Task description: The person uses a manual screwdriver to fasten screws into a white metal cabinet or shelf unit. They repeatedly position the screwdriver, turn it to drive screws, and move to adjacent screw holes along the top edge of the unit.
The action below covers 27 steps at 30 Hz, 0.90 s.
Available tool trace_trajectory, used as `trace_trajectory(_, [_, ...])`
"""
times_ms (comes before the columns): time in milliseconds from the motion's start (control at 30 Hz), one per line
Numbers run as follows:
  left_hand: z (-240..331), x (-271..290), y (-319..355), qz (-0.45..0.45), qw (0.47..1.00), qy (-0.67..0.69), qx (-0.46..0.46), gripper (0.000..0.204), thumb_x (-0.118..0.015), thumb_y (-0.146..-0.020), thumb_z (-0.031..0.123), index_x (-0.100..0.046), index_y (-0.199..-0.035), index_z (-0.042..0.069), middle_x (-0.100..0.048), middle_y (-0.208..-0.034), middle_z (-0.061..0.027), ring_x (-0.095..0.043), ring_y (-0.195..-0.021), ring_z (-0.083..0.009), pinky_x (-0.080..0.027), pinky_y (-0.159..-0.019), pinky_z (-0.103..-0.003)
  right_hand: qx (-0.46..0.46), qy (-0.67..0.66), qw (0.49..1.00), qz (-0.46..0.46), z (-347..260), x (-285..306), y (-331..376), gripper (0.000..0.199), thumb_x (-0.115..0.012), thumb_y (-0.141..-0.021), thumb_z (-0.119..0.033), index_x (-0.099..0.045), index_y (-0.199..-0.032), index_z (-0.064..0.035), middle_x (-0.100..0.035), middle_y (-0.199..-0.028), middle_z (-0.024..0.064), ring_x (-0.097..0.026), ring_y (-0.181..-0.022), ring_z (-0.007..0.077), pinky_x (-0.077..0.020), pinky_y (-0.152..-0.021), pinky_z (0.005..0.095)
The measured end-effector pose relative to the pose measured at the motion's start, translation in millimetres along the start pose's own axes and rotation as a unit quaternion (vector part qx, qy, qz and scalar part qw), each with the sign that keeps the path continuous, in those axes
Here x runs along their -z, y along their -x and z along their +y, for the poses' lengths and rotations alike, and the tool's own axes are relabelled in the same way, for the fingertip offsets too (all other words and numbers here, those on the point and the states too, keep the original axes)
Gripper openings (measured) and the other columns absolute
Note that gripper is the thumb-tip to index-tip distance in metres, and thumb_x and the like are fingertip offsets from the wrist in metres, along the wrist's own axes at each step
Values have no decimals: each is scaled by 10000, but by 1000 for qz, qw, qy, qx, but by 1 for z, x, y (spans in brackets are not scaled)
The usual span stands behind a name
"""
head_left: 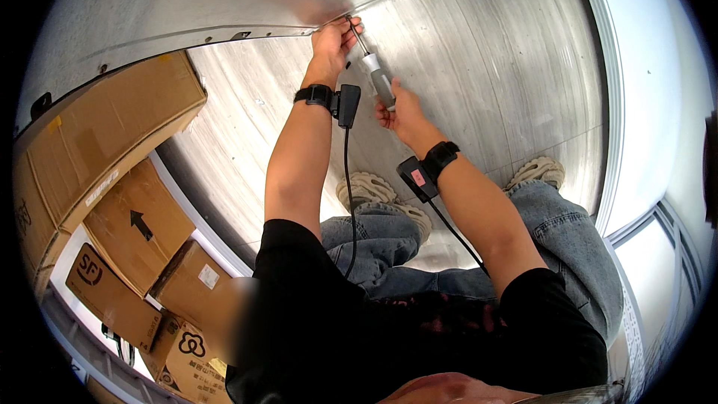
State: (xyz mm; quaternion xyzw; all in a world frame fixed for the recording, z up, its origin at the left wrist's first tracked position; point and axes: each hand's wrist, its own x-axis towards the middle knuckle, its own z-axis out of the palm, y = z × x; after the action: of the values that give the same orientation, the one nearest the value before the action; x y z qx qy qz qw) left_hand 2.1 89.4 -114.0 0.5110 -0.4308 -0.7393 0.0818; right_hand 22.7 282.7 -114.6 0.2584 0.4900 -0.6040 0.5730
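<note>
A screwdriver (pixel 379 81) with a grey and white handle and a thin metal shaft slants up and left toward the lower edge of a large metal panel (pixel 187 0). My right hand (pixel 406 116) is closed around the butt end of its handle. Up at the panel's edge, my left hand (pixel 333 43) has its fingers closed about the tip end of the shaft. Whether a screw sits between those fingers is too small to tell. The tip meets the edge just by the fingertips.
Cardboard boxes (pixel 134 224) are stacked on my left, the uppermost reaching close to the panel. Light wood-look floor (pixel 479 67) lies below. A white door-like panel (pixel 636 82) stands on the right. Cables (pixel 348 202) run from the black wrist straps along both arms.
</note>
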Motion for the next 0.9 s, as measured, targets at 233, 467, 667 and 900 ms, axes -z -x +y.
trace_trajectory(233, [1, -2, 1, 10, 1000, 4, -2, 188, -454, -912, 43, -576, -1054, 21, -683, -954, -76, -635, -772, -125, -478, -646, -219, 7, 8, 1000, 0, 2, -3, -1, 411, -450, -955, -395, -484, -1028, 8, -530, -746, 89, -507, -577, 167, -448, -504, 314])
trace_trajectory(467, [0, -2, -1, 3, 1000, 8, 6, 185, -450, -914, 64, -589, -1025, 15, -684, -952, -77, -624, -783, -115, -471, -659, -234, 45, 60, 997, 35, -1, -6, 0, 473, -439, -941, -464, -494, -1022, -2, -527, -755, 91, -514, -588, 181, -464, -519, 302])
trace_trajectory(667, [-2, 3, -5, -6, 1000, 8, 3, 201, -443, -916, 74, -593, -1035, 11, -683, -954, -74, -615, -775, -113, -463, -655, -230, 30, 82, 996, 10, -3, -6, 2, 502, -425, -936, -492, -498, -1030, -4, -533, -766, 91, -518, -599, 180, -471, -545, 321])
trace_trajectory(900, [-2, 3, -5, -2, 1000, 19, 5, 230, -403, -931, 90, -594, -1032, 13, -682, -941, -74, -620, -783, -124, -471, -668, -234, -12, 18, 999, -40, -7, -1, 2, 420, -470, -929, -449, -527, -977, -36, -539, -806, 90, -523, -627, 186, -447, -560, 327])
